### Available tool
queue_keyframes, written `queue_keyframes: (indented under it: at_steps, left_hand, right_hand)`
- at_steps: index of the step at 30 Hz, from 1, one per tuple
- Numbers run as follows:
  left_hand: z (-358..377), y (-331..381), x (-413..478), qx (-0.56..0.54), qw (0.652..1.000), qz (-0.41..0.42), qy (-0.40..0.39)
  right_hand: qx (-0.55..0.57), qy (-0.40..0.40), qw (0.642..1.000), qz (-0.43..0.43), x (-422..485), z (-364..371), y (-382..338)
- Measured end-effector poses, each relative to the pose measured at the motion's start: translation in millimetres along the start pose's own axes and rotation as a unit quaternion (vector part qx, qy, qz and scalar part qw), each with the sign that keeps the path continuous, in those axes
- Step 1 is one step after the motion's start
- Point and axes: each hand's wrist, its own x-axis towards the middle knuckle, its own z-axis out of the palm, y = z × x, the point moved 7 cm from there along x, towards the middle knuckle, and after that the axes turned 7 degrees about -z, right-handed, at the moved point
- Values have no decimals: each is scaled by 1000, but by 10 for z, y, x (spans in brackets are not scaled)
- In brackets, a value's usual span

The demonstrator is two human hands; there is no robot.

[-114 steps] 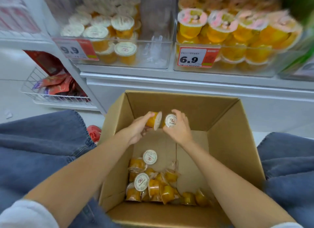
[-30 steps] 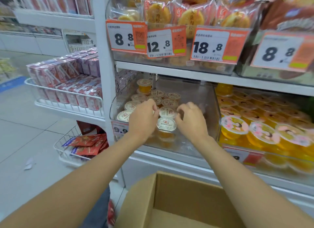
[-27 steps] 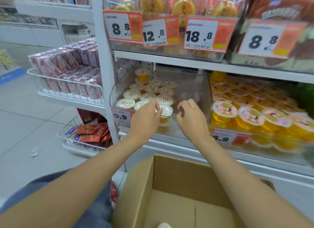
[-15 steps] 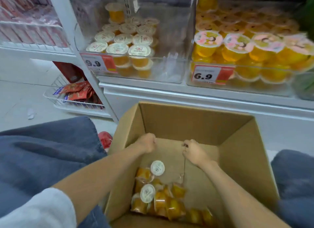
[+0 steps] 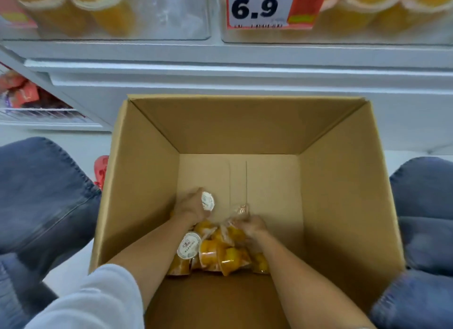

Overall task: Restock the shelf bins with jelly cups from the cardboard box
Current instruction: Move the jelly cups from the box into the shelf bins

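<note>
Open brown cardboard box (image 5: pixel 147 181): small clear plastic jelly cups (image 5: pixel 220 252), orange filling, round white printed lids, heaped on box bottom by near wall. Left hand (image 5: pixel 190 210) fingers curled round one lidded cup (image 5: pixel 207 201), lid facing up-right. Right hand (image 5: pixel 253 227) on heap, blurred; finger grip cannot be told.

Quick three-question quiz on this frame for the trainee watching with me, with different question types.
1. True or false: the left hand grips a jelly cup inside the cardboard box.
2. The price tag above the box reads: A) 9.9 B) 6.9 C) 18.8
3. Fill in: the pile of cups lies by the box wall ____ the person.
Key: 1 true; 2 B; 3 nearest.
</note>
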Motion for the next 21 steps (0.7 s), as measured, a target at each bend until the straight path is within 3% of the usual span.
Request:
queue_keyframes:
  at_steps: [3, 9, 12, 15, 19, 21]
  left_hand:
    - [12, 9, 24, 36, 999, -4, 26]
    - [40, 38, 108, -36, 999, -6, -20]
    - [22, 41, 134, -24, 999, -9, -37]
    - [56, 10, 156, -25, 998, -19, -47]
    - [-22, 45, 98, -179, 981, -28, -63]
    - [-121, 121, -19, -334, 934, -37, -117]
  right_hand:
    - [44, 34, 998, 5, 19, 22, -26]
    - [96, 103, 990, -14, -48, -32, -281]
    - [86, 83, 993, 4, -27, 11, -260]
    - [158, 101, 982, 16, -70, -39, -260]
    - [302, 74, 950, -5, -186, -131, -470]
    - [350, 34, 936, -25, -290, -221, -693]
